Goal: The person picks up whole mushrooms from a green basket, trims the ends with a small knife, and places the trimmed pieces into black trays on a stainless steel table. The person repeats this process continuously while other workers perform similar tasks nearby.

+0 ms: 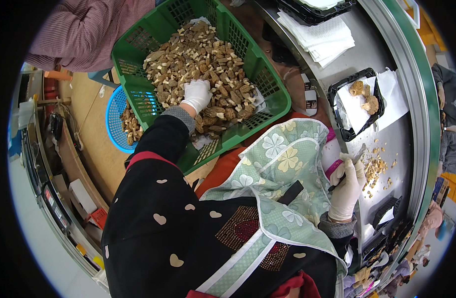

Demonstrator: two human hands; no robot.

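Observation:
My left hand [197, 95], in a white glove, reaches down into a green plastic crate [274, 83] and touches the heap of morel mushrooms [198, 56] in it. Whether its fingers have closed on a morel is hidden. My right hand [346, 186], gloved too, is closed around the dark handle of a small knife [359, 153] at the edge of the metal worktable [393, 160]. Beside the blade lie small cut stem pieces [375, 165]. A black plastic tray [341, 128] lined with white paper holds several larger morels [369, 104] on the table.
A stack of white paper sheets [321, 37] lies near more black trays [313, 16]. A blue basket [110, 123] with morels stands beside the crate. A person's checked sleeve [79, 37] is at upper left. Another black tray [386, 214] and more people are at lower right.

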